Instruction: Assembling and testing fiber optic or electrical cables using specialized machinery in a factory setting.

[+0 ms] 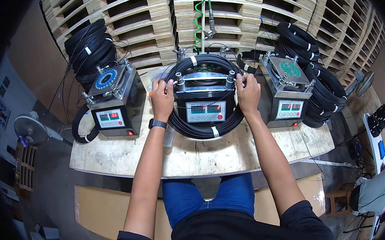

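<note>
A large coil of thin black cable [207,133], bound with white tape at its top and bottom, stands tilted around the front of the middle metal machine [203,89]. My left hand [163,99] is closed on the left side of the coil, and my right hand [249,94] is closed on its right side. Through the ring show the machine's lit display panel [205,113] and two of its upright metal posts. The fingertips partly hide the cable where they grip it. A dark band sits on my left wrist.
Similar box machines stand at left [113,110] and right [289,95], one with a blue ring fixture, one with green pieces. More black cable coils [90,51] are stacked behind the left one, and others [322,91] beside the right one. Wooden pallets [140,16] rise behind the wooden table [199,159].
</note>
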Available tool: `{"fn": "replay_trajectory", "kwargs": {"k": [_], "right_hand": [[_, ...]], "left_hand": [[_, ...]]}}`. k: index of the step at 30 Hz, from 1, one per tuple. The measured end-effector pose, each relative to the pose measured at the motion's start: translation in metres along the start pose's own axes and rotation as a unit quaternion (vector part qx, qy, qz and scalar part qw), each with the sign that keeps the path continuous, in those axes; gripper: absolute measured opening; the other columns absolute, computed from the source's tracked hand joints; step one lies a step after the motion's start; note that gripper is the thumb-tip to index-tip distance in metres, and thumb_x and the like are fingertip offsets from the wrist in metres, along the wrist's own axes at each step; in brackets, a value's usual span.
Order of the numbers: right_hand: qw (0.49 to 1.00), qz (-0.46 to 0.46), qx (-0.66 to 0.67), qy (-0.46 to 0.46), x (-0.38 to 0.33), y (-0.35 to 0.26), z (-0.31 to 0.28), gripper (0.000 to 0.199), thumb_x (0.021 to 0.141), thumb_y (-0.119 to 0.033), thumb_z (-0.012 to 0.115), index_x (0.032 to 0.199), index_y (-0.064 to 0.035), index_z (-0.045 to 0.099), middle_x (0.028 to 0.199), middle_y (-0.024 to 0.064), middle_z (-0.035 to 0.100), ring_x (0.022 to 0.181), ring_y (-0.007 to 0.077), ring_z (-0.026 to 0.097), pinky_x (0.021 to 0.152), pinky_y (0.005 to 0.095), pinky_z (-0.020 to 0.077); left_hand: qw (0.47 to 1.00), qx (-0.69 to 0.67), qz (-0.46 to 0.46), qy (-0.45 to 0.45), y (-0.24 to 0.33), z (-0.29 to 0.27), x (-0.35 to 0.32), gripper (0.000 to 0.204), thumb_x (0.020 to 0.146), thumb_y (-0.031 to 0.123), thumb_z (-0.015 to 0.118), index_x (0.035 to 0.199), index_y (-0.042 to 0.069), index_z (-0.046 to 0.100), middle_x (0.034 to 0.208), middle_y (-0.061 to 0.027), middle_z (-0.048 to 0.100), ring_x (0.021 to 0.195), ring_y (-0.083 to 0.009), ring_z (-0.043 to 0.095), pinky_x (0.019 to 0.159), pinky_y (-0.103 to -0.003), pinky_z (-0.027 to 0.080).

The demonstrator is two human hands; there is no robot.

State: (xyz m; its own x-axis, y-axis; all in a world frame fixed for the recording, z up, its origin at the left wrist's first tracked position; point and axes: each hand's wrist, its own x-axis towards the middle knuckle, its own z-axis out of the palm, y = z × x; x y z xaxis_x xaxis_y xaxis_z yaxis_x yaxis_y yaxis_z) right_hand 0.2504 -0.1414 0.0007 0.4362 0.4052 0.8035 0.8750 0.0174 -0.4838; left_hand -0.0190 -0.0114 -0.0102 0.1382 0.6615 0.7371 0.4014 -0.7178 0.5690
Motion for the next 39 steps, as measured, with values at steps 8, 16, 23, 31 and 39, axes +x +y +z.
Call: {"fn": "replay_trajectory", "kwargs": {"k": [8, 16, 23, 31, 39], "right_hand": [[0.995, 0.071, 0.052, -0.044, -0.007, -0.011, -0.013, 0.029, 0.096, -0.031, 0.068, 0.089, -0.0048, 0.058, 0.079, 0.0112, 0.064, 0.075, 0.032, 0.061, 0.072, 0.0448, 0.0431], [0.977, 0.114, 0.121, -0.134, -0.006, -0.006, -0.031, 0.029, 0.091, -0.024, 0.075, 0.101, 0.0002, 0.063, 0.081, 0.0123, 0.066, 0.071, 0.0248, 0.061, 0.066, 0.0365, 0.049], [0.965, 0.169, 0.162, -0.117, -0.011, -0.003, -0.026, 0.027, 0.09, -0.022, 0.077, 0.1, 0.0004, 0.065, 0.075, 0.0051, 0.06, 0.065, 0.0125, 0.052, 0.061, 0.0283, 0.0446], [0.949, 0.199, 0.231, -0.08, -0.013, -0.01, -0.016, 0.02, 0.092, -0.018, 0.076, 0.096, -0.0014, 0.066, 0.076, -0.0025, 0.053, 0.067, 0.0064, 0.044, 0.061, 0.0228, 0.0387], [0.796, 0.414, 0.404, -0.176, 0.095, 0.056, 0.021, 0.032, 0.098, -0.042, 0.064, 0.113, -0.0144, 0.06, 0.09, -0.0041, 0.057, 0.075, 0.0051, 0.052, 0.064, 0.0201, 0.0398]], "left_hand": [[0.997, -0.042, 0.018, 0.061, 0.013, 0.002, -0.009, 0.037, 0.099, 0.022, 0.065, 0.074, -0.001, 0.049, 0.118, -0.0242, 0.06, 0.105, -0.0356, 0.06, 0.085, -0.039, 0.048], [0.999, -0.037, 0.015, 0.008, 0.009, -0.012, -0.003, 0.034, 0.091, 0.02, 0.075, 0.08, -0.001, 0.051, 0.121, -0.0256, 0.057, 0.115, -0.0388, 0.059, 0.09, -0.042, 0.048], [0.999, -0.04, -0.009, -0.017, 0.01, -0.011, 0.0, 0.035, 0.087, 0.014, 0.079, 0.08, 0.001, 0.047, 0.12, -0.0249, 0.059, 0.115, -0.0386, 0.06, 0.098, -0.043, 0.047], [0.973, -0.216, -0.036, 0.068, -0.021, -0.002, -0.019, 0.032, 0.095, 0.025, 0.072, 0.096, 0.005, 0.046, 0.132, -0.0212, 0.055, 0.121, -0.0318, 0.06, 0.108, -0.042, 0.042], [0.884, -0.313, -0.345, -0.024, -0.081, -0.027, 0.097, 0.039, 0.102, 0.044, 0.058, 0.108, 0.005, 0.054, 0.096, -0.0097, 0.066, 0.078, -0.0172, 0.069, 0.07, -0.029, 0.056]]}}
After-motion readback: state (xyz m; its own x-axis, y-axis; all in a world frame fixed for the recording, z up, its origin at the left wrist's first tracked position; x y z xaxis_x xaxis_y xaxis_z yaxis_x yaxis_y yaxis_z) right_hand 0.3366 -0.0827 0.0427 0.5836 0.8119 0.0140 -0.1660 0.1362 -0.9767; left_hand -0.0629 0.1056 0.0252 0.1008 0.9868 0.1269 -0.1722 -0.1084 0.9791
